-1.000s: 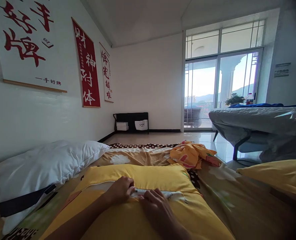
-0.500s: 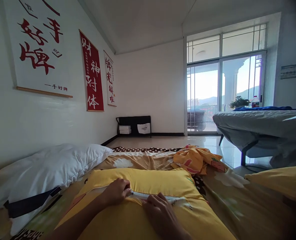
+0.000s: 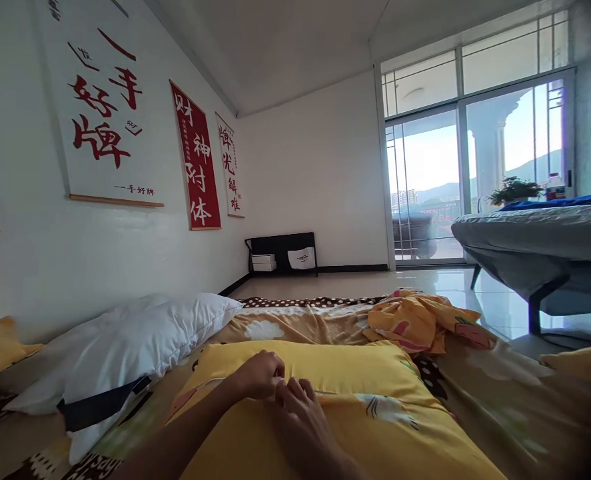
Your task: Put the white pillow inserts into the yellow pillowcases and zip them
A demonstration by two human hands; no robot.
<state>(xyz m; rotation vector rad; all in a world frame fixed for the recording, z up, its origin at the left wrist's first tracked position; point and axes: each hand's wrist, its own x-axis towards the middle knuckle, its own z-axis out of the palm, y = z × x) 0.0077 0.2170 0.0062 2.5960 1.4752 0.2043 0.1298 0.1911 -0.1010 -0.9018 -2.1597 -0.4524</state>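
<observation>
A yellow pillow (image 3: 345, 367) lies flat in front of me, with an opening seam across its upper face and a pale printed patch at the right. My left hand (image 3: 261, 375) is closed, pinching the pillowcase at this seam. Close beside it, almost touching, my right hand (image 3: 302, 410) has its fingers curled down onto the same edge. What sits between the fingertips is mostly hidden. To the left lies a white pillow (image 3: 165, 333) with a dark band.
Patterned bedding (image 3: 320, 320) spreads under the pillows. Crumpled orange cloth (image 3: 410, 320) lies beyond at the right. A covered table (image 3: 535, 233) stands right, near a glass door (image 3: 425, 187). Scrolls (image 3: 198, 160) hang on the left wall; a low black rack (image 3: 295, 247) stands at the back.
My right hand has moved left along the seam, close to my left hand. The pale strip showing in the opening between and beside them has narrowed. The view has turned left.
</observation>
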